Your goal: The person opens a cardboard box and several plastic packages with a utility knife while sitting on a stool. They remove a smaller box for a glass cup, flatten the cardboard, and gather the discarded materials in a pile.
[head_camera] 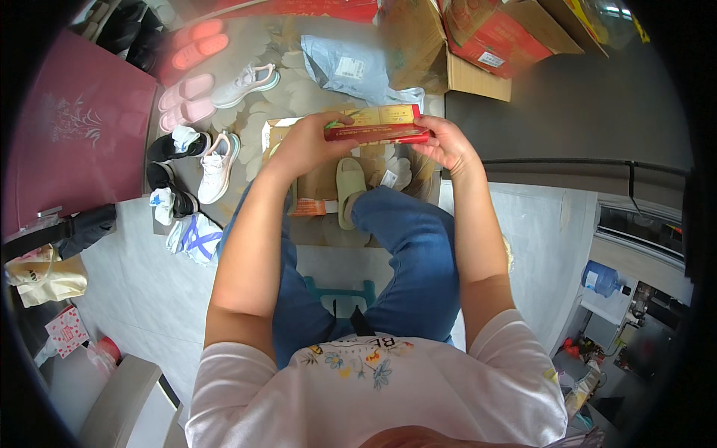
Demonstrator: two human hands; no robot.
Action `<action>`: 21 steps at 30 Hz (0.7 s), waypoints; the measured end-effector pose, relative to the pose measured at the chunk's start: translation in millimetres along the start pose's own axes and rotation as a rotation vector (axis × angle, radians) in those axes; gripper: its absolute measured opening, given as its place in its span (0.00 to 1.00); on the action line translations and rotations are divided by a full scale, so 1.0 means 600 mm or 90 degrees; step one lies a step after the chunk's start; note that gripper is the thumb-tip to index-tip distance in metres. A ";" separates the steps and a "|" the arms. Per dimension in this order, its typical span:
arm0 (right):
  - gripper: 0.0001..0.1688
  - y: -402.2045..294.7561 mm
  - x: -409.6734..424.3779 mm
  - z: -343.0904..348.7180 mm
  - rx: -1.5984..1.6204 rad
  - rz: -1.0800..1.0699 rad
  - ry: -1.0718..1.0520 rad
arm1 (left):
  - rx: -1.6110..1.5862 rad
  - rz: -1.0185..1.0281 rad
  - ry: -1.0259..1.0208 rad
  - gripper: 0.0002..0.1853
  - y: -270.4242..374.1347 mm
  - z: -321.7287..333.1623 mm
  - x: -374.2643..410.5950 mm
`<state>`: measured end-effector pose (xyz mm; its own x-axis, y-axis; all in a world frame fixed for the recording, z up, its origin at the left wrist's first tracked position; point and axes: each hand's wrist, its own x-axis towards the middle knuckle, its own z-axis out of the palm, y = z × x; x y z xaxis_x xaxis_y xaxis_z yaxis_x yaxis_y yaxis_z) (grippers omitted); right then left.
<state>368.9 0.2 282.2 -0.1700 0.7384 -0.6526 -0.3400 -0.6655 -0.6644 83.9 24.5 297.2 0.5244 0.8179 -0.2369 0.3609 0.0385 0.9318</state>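
Note:
A long red and gold cardboard box (386,124) lies level between both hands, above the floor in front of my knees. My left hand (313,140) grips its left end, thumb along the near side and fingers over the far side. At the right end, my right hand (445,140) pinches the box's corner between thumb and fingers. Under the box are a flattened piece of brown cardboard (316,185) and my foot in a pale green slipper (351,185). The box bears printed writing.
White sneakers (215,168), pink slippers (187,115) and black shoes (182,201) stand at the left by a maroon cabinet (84,123). A grey plastic parcel (347,67) lies ahead. Open cardboard boxes (479,73) stand ahead right, beside a dark surface (560,117).

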 end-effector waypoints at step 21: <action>0.12 0.017 0.023 0.102 -0.077 -0.051 -0.126 | -0.006 0.124 0.128 0.12 -0.007 -0.013 -0.003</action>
<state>306.5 10.4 289.0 -0.3281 0.7889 -0.5196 -0.2493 -0.6028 -0.7579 75.5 27.5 295.9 0.4195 0.9077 0.0051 0.2607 -0.1258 0.9572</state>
